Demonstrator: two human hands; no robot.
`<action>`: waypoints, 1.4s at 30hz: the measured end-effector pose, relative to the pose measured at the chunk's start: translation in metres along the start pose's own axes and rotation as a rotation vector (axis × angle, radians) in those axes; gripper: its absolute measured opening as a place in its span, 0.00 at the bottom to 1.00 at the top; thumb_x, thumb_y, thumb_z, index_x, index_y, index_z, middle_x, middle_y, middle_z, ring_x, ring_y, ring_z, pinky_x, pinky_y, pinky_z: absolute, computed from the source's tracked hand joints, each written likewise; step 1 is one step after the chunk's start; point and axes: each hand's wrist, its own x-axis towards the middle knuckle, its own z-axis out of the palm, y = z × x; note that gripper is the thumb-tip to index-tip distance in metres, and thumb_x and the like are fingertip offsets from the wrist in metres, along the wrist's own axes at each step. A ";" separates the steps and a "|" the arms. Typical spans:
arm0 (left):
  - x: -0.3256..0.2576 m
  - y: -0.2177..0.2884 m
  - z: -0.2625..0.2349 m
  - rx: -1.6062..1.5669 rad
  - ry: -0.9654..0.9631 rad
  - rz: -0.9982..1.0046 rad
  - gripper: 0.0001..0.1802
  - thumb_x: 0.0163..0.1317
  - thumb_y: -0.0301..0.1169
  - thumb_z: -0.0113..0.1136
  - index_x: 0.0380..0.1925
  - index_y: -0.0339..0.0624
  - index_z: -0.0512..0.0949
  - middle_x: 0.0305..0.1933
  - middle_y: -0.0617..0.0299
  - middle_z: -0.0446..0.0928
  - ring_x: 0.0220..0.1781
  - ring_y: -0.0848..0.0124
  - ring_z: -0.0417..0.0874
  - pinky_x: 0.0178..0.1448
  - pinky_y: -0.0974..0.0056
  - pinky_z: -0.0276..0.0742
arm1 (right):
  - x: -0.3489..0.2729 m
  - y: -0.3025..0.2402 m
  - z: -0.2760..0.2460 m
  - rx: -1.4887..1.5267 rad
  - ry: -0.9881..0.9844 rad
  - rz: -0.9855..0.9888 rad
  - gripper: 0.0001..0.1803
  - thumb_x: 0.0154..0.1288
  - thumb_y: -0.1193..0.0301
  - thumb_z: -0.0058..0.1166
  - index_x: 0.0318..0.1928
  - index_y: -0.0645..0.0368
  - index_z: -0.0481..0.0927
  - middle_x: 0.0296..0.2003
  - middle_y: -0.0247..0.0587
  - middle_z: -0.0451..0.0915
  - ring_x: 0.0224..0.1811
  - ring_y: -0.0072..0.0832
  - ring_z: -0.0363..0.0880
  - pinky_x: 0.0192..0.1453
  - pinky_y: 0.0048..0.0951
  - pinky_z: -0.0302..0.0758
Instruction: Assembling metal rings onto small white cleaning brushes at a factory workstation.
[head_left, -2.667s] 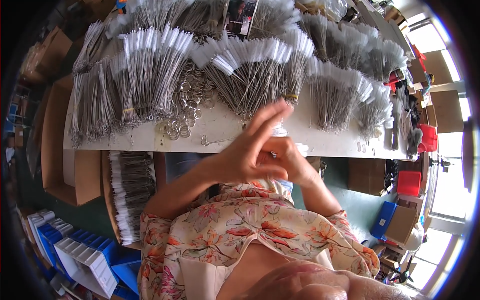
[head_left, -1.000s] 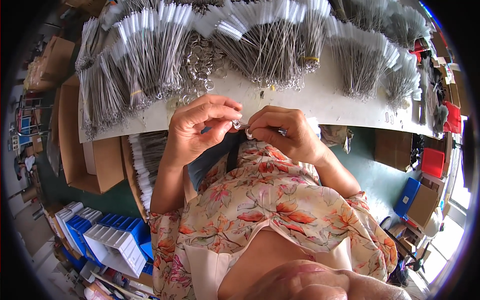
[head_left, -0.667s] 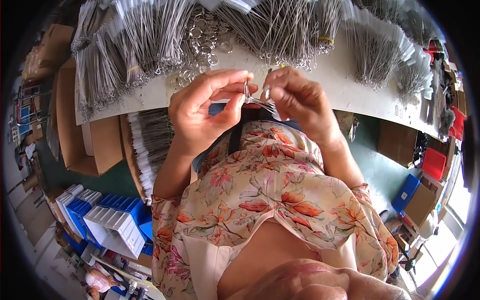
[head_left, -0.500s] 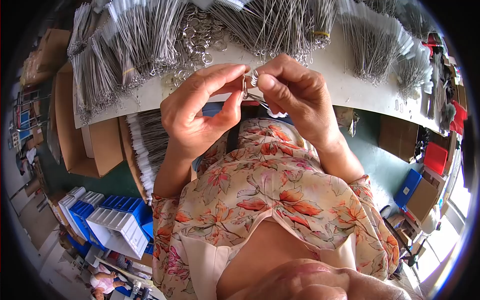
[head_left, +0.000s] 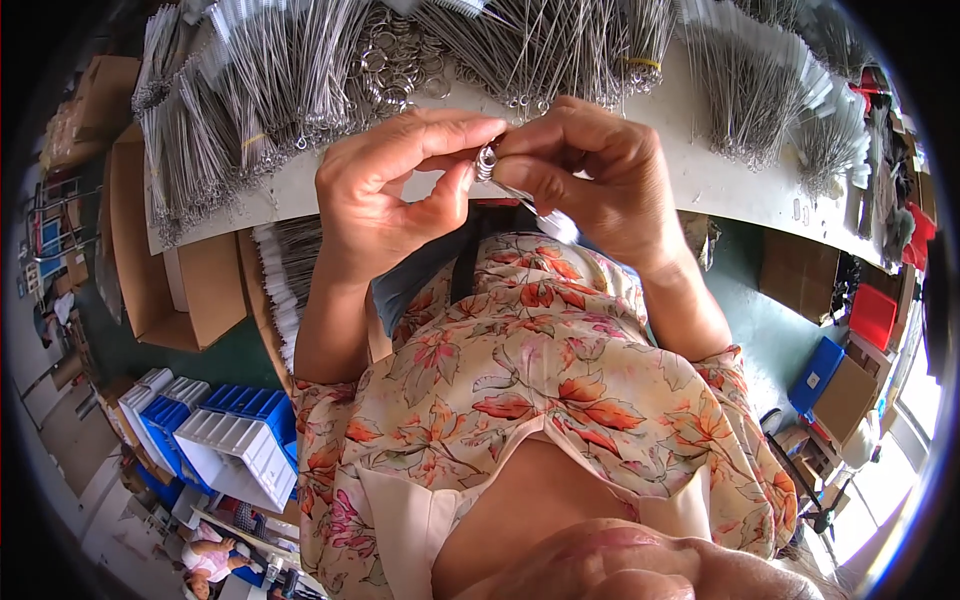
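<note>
In front of my chest, both hands meet at the table's near edge. My left hand (head_left: 385,185) is closed in a pinch on a metal key ring, mostly covered by the fingertips. Stacked wire loops (head_left: 485,163) show between the two hands, seemingly strung on the ring. My right hand (head_left: 610,180) pinches the thin wire-handled brushes just by these loops. Their white bristle ends (head_left: 558,228) hang down below the right fingers. How many brushes are in the bunch cannot be told.
Bundles of wire brushes (head_left: 290,80) cover the table (head_left: 240,205), with more at the right (head_left: 740,95). A heap of metal rings (head_left: 395,60) lies between bundles. Cardboard boxes (head_left: 165,260) and white and blue bins (head_left: 235,445) stand left. Another person (head_left: 208,560) sits at lower left.
My hands have come closer together, and the right fingers now press against the loops beside the left fingertips. The white bristle ends have swung into fuller view below.
</note>
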 end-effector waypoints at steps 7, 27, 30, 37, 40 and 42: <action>-0.007 0.000 0.000 -0.051 0.008 -0.056 0.16 0.46 0.11 0.56 0.38 0.30 0.78 0.40 0.50 0.78 0.39 0.70 0.81 0.41 0.71 0.81 | -0.004 0.009 0.003 -0.071 -0.011 -0.011 0.08 0.57 0.73 0.59 0.34 0.65 0.79 0.26 0.30 0.77 0.28 0.12 0.73 0.31 0.16 0.71; -0.011 0.021 -0.016 0.004 -0.150 -0.471 0.08 0.63 0.28 0.51 0.37 0.34 0.74 0.25 0.68 0.70 0.21 0.84 0.64 0.23 0.78 0.61 | 0.001 0.015 0.011 0.147 -0.063 0.146 0.08 0.59 0.72 0.57 0.38 0.63 0.78 0.23 0.26 0.74 0.23 0.10 0.67 0.25 0.13 0.65; -0.016 0.018 -0.020 -0.221 -0.035 -0.573 0.07 0.62 0.27 0.53 0.33 0.34 0.76 0.23 0.67 0.72 0.18 0.84 0.66 0.22 0.78 0.63 | 0.001 0.015 0.016 0.115 -0.086 0.139 0.08 0.60 0.72 0.56 0.37 0.63 0.78 0.24 0.26 0.74 0.23 0.10 0.67 0.25 0.13 0.65; -0.028 0.030 -0.027 -0.406 -0.038 -0.693 0.08 0.63 0.29 0.51 0.38 0.36 0.74 0.26 0.64 0.73 0.19 0.84 0.67 0.21 0.78 0.63 | 0.002 0.027 0.022 0.173 -0.159 0.157 0.07 0.60 0.72 0.56 0.37 0.63 0.78 0.24 0.27 0.74 0.23 0.10 0.68 0.25 0.13 0.66; -0.036 0.028 -0.030 0.118 -0.091 -0.478 0.09 0.63 0.30 0.52 0.37 0.35 0.76 0.31 0.60 0.76 0.28 0.79 0.75 0.31 0.77 0.71 | 0.006 0.025 0.029 0.191 -0.207 0.164 0.07 0.61 0.72 0.55 0.38 0.63 0.77 0.24 0.27 0.74 0.23 0.11 0.68 0.25 0.13 0.66; -0.043 0.022 -0.029 0.075 0.072 -0.308 0.09 0.63 0.30 0.52 0.35 0.34 0.77 0.35 0.57 0.78 0.36 0.74 0.77 0.43 0.72 0.73 | 0.007 0.026 0.035 0.218 -0.218 0.144 0.07 0.61 0.73 0.55 0.38 0.63 0.77 0.24 0.28 0.74 0.23 0.11 0.68 0.25 0.13 0.66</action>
